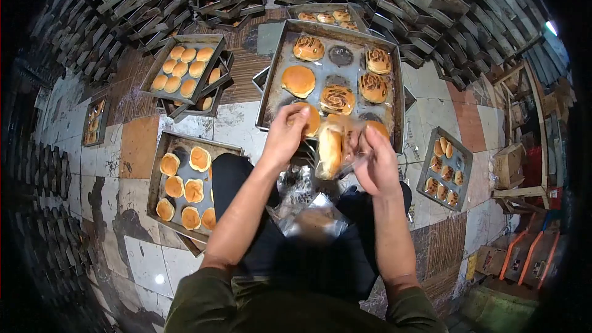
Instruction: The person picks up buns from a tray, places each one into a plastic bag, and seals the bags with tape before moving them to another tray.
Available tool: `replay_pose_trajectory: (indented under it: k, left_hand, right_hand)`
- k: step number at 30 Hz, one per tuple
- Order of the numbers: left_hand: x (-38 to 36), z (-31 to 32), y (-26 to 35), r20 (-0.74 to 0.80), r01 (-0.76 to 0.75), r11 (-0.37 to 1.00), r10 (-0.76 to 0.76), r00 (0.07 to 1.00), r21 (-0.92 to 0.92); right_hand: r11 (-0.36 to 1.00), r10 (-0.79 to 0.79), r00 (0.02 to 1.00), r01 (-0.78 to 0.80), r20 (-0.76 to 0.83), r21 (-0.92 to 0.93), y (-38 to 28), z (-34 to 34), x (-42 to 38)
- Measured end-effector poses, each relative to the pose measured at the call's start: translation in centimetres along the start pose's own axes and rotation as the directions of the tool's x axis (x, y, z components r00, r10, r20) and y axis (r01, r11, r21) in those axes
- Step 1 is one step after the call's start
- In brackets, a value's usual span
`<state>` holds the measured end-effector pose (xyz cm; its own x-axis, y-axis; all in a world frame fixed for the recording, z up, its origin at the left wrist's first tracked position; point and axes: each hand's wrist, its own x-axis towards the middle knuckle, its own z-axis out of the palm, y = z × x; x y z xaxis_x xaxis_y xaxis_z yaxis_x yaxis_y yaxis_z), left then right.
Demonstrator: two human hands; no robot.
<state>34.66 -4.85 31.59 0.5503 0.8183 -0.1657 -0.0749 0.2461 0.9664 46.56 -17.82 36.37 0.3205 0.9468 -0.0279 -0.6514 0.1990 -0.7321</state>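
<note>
My left hand (pixel 287 134) is closed at the edge of a round golden bun (pixel 312 122) near the front of the large baking tray (pixel 287 43). In my right hand (pixel 377 163) is a bun in a clear plastic bag (pixel 330 151), turned on its side, with the bag blurred around my fingers. Another golden bun (pixel 377 128) shows partly behind that hand. The large tray also bears plain buns and buns with dark swirls (pixel 337 100), with dark round marks between them. Clear plastic bags (pixel 314 213) lie between my legs.
Stacked trays of plain buns (pixel 180 69) stand at the back left, and another bun tray (pixel 161 176) is beside my left leg. A smaller tray (pixel 427 176) lies to the right. Many metal trays (pixel 431 0) are piled behind. A wooden frame (pixel 535 129) stands far right.
</note>
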Motion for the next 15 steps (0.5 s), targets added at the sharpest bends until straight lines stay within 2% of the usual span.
replay_pose_trajectory:
  k: [1,2,4,5,6,7,8,9,11,12,13,14,15]
  left_hand:
    - [0.1,0.7,0.1,-0.075,-0.058,0.998,0.057,0.996,-0.005]
    - [0.0,1.4,0.8,-0.148,-0.114,0.993,0.112,0.983,-0.006]
    - [-1.0,2.8,3.2,0.040,-0.060,0.982,0.053,0.998,0.179]
    - [-0.8,3.4,4.1,0.116,-0.120,0.937,0.086,0.990,0.328]
    - [0.3,3.7,4.0,0.141,-0.293,0.777,0.260,0.955,0.558]
    - [1.5,3.8,4.6,0.187,-0.375,0.670,0.337,0.923,0.641]
    - [2.9,3.8,5.2,0.241,-0.446,0.547,0.407,0.881,0.708]
    - [4.3,4.2,5.6,0.228,-0.536,0.543,0.533,0.815,0.647]
    - [8.7,4.2,5.9,0.297,-0.525,0.396,0.508,0.809,0.753]
    - [11.1,4.5,6.3,0.309,-0.485,0.446,0.411,0.858,0.753]
    - [14.9,3.9,5.3,0.334,-0.511,0.405,0.432,0.838,0.758]
    - [18.6,3.3,4.2,0.297,-0.432,0.417,0.351,0.888,0.800]
    - [19.8,3.5,5.2,0.261,-0.299,0.527,0.148,0.954,0.796]
  right_hand:
    - [0.999,-0.017,0.993,0.022,-0.113,0.041,-0.5,0.3,0.6]
    - [0.999,-0.027,0.993,0.032,-0.118,0.040,-0.8,0.3,1.2]
    - [0.982,-0.120,0.985,0.100,-0.121,-0.160,-1.6,0.2,2.3]
    - [0.965,-0.144,0.978,0.105,-0.152,-0.239,-2.2,0.8,2.7]
    - [0.964,-0.155,0.975,0.114,-0.161,-0.242,-2.3,0.6,3.5]
    - [0.942,-0.199,0.966,0.141,-0.166,-0.306,-2.3,0.0,4.3]
    - [0.915,-0.242,0.955,0.166,-0.170,-0.368,-2.4,-0.8,5.2]
    - [0.937,-0.203,0.961,0.134,-0.189,-0.323,-2.7,-2.0,6.0]
    - [0.941,-0.190,0.951,0.104,-0.245,-0.322,-3.7,-2.4,7.6]
    - [0.945,-0.163,0.942,0.064,-0.294,-0.320,-4.0,-2.6,8.2]
    - [0.958,-0.163,0.917,0.059,-0.365,-0.279,-4.2,-3.3,8.9]
    - [0.958,-0.168,0.911,0.062,-0.377,-0.278,-4.3,-4.3,9.2]
    - [0.976,-0.170,0.891,0.093,-0.421,-0.197,-4.4,-5.6,9.4]
